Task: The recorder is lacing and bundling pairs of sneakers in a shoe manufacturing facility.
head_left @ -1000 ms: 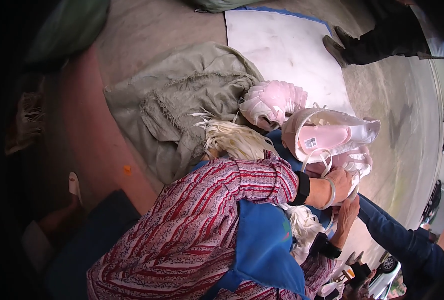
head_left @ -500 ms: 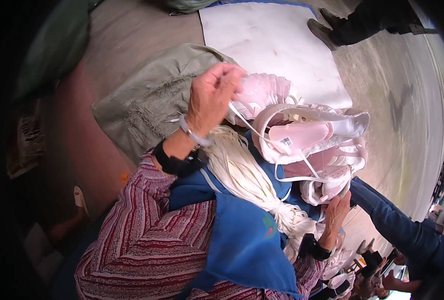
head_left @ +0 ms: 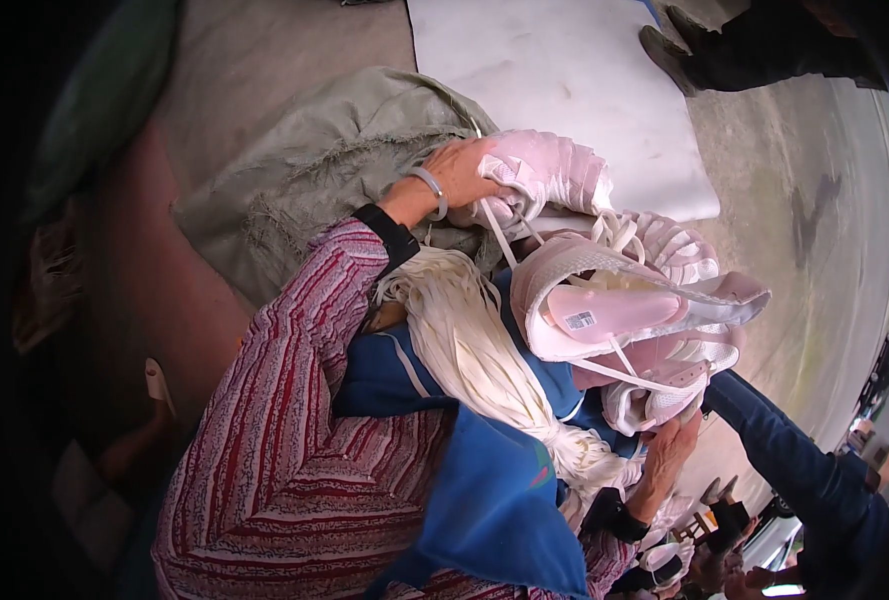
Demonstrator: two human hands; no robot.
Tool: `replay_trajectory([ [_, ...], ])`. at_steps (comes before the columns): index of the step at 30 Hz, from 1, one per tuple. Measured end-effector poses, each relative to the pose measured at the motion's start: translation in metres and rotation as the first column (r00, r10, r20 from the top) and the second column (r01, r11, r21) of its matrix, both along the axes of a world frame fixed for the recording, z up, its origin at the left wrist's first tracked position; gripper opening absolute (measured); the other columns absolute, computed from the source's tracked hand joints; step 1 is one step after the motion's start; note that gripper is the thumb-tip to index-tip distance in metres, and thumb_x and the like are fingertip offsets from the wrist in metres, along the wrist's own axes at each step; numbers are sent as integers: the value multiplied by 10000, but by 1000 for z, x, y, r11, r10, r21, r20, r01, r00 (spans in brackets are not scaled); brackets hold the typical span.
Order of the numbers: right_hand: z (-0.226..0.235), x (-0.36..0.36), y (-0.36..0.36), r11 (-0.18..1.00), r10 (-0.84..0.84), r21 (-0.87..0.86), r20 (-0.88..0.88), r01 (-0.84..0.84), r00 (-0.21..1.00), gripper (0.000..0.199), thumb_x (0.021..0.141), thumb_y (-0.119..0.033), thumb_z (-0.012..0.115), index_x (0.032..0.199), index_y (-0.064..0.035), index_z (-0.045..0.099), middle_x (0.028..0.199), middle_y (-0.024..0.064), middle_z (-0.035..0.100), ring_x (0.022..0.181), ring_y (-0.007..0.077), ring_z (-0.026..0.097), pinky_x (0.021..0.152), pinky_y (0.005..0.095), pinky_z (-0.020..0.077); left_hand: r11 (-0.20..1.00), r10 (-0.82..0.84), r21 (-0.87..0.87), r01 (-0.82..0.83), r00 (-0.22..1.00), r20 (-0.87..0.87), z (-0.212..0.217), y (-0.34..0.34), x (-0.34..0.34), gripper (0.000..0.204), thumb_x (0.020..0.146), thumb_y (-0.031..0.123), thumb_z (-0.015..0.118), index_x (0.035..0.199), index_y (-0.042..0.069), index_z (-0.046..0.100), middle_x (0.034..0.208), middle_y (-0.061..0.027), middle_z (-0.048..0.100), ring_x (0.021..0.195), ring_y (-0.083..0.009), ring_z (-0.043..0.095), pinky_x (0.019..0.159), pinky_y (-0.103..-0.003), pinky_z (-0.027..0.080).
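Observation:
A pink and white sneaker upper (head_left: 604, 305) with a labelled pink inner panel lies over my lap, its opening turned up toward me. Beyond it sits another pink upper (head_left: 554, 165), and my left hand (head_left: 461, 178) has its fingers curled at that one's near edge. A white lace (head_left: 496, 232) runs down from beside this hand to the nearer upper. At the lower right, my right hand (head_left: 672, 452) grips the toe-side edge of a pink upper (head_left: 654, 395); some of its fingers are hidden beneath. Across my blue apron (head_left: 494, 500) rests a tied bundle of white shoelaces (head_left: 474, 350).
A grey-green woven sack (head_left: 304, 180) lies crumpled at the far left, and a white sheet (head_left: 564, 70) covers the floor behind. One person's dark shoes (head_left: 669, 60) stand at the upper right. A jeans-clad leg (head_left: 774, 430) reaches in from the right.
My left hand has come down from holding a lace raised in the air and now meets the far pink upper. The uppers have spread apart slightly. My right hand keeps its grip.

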State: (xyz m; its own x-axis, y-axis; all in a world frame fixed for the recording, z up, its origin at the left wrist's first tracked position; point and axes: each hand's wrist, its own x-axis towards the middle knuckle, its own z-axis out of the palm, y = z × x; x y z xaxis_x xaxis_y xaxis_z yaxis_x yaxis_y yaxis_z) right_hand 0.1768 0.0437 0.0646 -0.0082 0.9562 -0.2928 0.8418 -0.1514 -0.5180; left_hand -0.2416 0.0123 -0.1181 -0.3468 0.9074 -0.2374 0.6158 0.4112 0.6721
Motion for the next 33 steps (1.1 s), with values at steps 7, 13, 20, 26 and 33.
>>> replay_trajectory([
  [7, 1, 1, -5, 1000, 12, 0, 13, -12, 1000, 349, 830, -120, 379, 1132, 46, 433, 718, 152, 567, 504, 199, 536, 423, 310, 423, 980, -51, -183, 74, 991, 126, 6, 34, -29, 570, 661, 450, 715, 1075, 73, 613, 999, -155, 642, 942, -302, 604, 829, -356, 459],
  [13, 9, -2, -5, 996, -77, 37, -57, 79, 995, 339, 837, -135, 385, 1111, 43, 473, 701, 110, 556, 499, 145, 513, 413, 279, 409, 984, -32, -160, 74, 968, 250, 17, 21, -16, 717, 623, 438, 740, 1187, 37, 552, 1068, -172, 623, 985, -290, 595, 860, -340, 450],
  [20, 29, -2, 9, 962, 26, 271, -15, -21, 1000, 283, 854, -135, 477, 1077, 18, 560, 797, 158, 611, 737, 218, 587, 701, 306, 459, 917, 246, 268, -295, 948, 202, 57, -28, -9, 531, 732, 235, 703, 1164, -21, 531, 1013, -129, 611, 917, -197, 585, 813, -270, 452],
  [26, 27, 11, 8, 900, 20, 435, -13, -13, 1000, 267, 801, -79, 476, 1033, 3, 580, 733, 196, 608, 646, 261, 619, 626, 320, 477, 760, -221, 622, -190, 824, 521, 190, -61, 104, 116, 834, 49, 577, 936, -4, 590, 746, -35, 596, 684, -106, 559, 661, -239, 453],
  [33, 43, 2, 2, 783, 176, 609, -19, -129, 984, 275, 751, -45, 484, 1000, 9, 585, 744, 238, 611, 664, 351, 626, 623, 371, 488, 575, -379, 579, 579, 815, -439, 180, -22, 196, 465, 701, 115, 693, 1119, 12, 517, 1044, -167, 541, 930, -317, 538, 809, -368, 446],
])
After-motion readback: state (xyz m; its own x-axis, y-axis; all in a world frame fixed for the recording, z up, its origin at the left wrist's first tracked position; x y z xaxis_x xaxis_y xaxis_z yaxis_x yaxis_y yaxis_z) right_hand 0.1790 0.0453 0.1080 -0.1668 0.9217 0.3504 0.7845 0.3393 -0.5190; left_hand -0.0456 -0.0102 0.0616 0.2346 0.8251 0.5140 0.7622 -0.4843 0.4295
